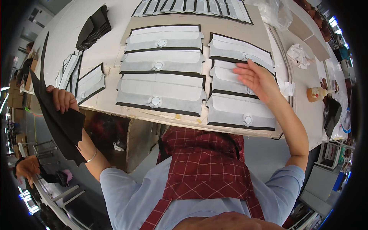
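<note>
My left hand (63, 99), out past the table's left front edge, grips several limp black sheets (63, 128) that hang down over my forearm. My right hand (260, 81) hovers at or just above the right-hand column of flat panels, fingers stretched out and nothing in them. Whether its fingertips touch is hard to tell. Below it lies a white panel (234, 105) with black edging and a small round disc (248, 120). A top panel (230, 48) sits just beyond my fingers. To the left, a middle column holds similar panels (161, 90), overlapping slightly.
A pile of black pieces (95, 28) lies at the far left, with more edged panels (92, 84) nearer. At the back stands a row of overlapped panels (191, 7). On the right are crumpled white cloth (299, 56), clear plastic (276, 13) and a yellowish nozzle bottle (316, 94).
</note>
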Action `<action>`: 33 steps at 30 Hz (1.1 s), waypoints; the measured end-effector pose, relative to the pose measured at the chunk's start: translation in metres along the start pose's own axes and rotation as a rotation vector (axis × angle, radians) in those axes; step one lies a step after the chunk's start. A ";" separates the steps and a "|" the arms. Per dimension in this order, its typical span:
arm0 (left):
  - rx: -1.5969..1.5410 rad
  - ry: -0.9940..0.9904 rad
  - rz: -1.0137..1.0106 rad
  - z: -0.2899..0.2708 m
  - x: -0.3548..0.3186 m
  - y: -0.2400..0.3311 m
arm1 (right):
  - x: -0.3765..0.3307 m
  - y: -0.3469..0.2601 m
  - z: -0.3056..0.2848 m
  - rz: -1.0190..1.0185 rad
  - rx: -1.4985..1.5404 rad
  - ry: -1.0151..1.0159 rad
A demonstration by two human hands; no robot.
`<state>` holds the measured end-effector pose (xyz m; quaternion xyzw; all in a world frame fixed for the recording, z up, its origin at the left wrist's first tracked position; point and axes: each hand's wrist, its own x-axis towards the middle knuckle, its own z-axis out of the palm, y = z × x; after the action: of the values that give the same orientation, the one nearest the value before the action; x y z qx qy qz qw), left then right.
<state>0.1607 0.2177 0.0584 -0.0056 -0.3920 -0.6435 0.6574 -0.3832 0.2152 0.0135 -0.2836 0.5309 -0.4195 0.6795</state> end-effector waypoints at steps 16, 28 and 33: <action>0.080 -0.095 -0.019 0.007 0.011 -0.021 | 0.099 -0.087 -0.065 -0.394 -1.618 -0.022; 0.102 -0.054 -0.055 0.000 0.006 -0.008 | 0.101 -0.119 -0.089 -0.294 -0.915 -0.356; 0.093 -0.084 -0.102 -0.003 0.014 -0.016 | 0.111 -0.095 -0.098 -0.243 -0.960 -0.333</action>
<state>0.1470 0.2015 0.0555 0.0178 -0.4484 -0.6564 0.6064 -0.4937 0.0785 0.0116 -0.6856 0.5113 -0.1540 0.4947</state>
